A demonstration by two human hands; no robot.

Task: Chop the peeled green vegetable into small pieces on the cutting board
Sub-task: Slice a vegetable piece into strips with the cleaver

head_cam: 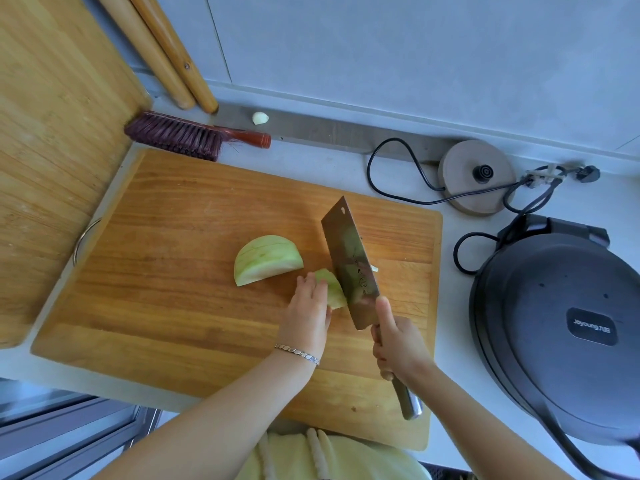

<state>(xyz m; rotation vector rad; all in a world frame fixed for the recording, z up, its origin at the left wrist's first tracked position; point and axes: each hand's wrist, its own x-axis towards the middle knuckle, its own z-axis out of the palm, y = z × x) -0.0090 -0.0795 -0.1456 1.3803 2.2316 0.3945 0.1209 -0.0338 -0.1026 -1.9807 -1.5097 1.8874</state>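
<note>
A large wooden cutting board (180,265) lies on the counter. On it rests a big wedge of peeled pale-green vegetable (265,258), flat side down. A smaller wedge (331,287) lies just in front of it, and my left hand (308,317) presses on it with fingers laid over its top. My right hand (396,344) grips the handle of a broad cleaver (351,268), thumb along the blade's spine. The blade stands edge-down against the right side of the small wedge. A tiny pale scrap (375,269) shows right of the blade.
A second wooden board (52,140) leans at the left, with two wooden rolling pins (162,50) behind it. A red-handled brush (187,135) and a garlic clove (259,118) lie beyond the board. A kettle base (476,176) with cord and a black electric griddle (561,327) sit at right.
</note>
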